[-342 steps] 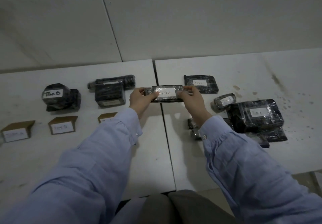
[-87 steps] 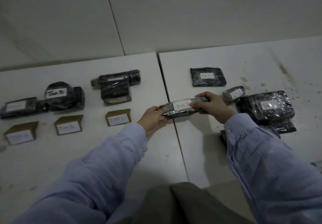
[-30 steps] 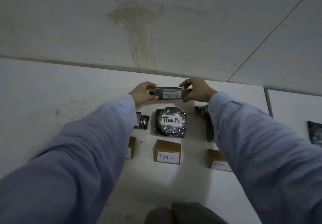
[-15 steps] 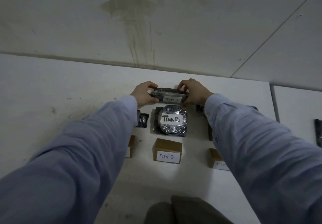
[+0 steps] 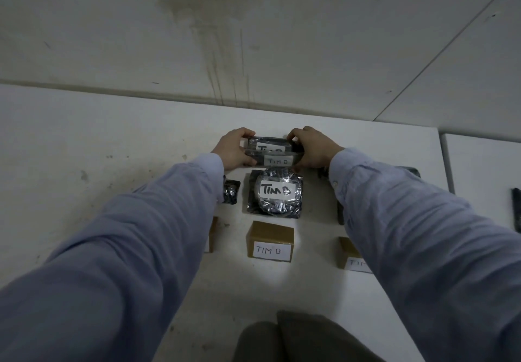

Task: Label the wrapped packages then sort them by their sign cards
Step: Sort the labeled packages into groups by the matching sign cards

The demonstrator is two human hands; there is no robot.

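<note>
A long black wrapped package labelled TIM B [image 5: 272, 156] lies across the far side of the white table [image 5: 84, 150], just behind a round wrapped package [image 5: 275, 192] also marked TIM B. My left hand [image 5: 234, 149] grips its left end and my right hand [image 5: 307, 147] grips its right end. The package shows two white label faces, one above the other. A brown sign card reading TIM B [image 5: 269, 242] stands in front of the round package.
Another sign card [image 5: 349, 254] stands to the right, half hidden by my right sleeve; a third card [image 5: 212, 235] peeks out beside my left sleeve. A small wrapped package [image 5: 231, 192] lies left of the round one. More dark packages sit at the far right edge [image 5: 516, 209].
Both hands have brought the long package down from above the table to rest behind the round TIM B package. Earlier it was carried over from the right table.
</note>
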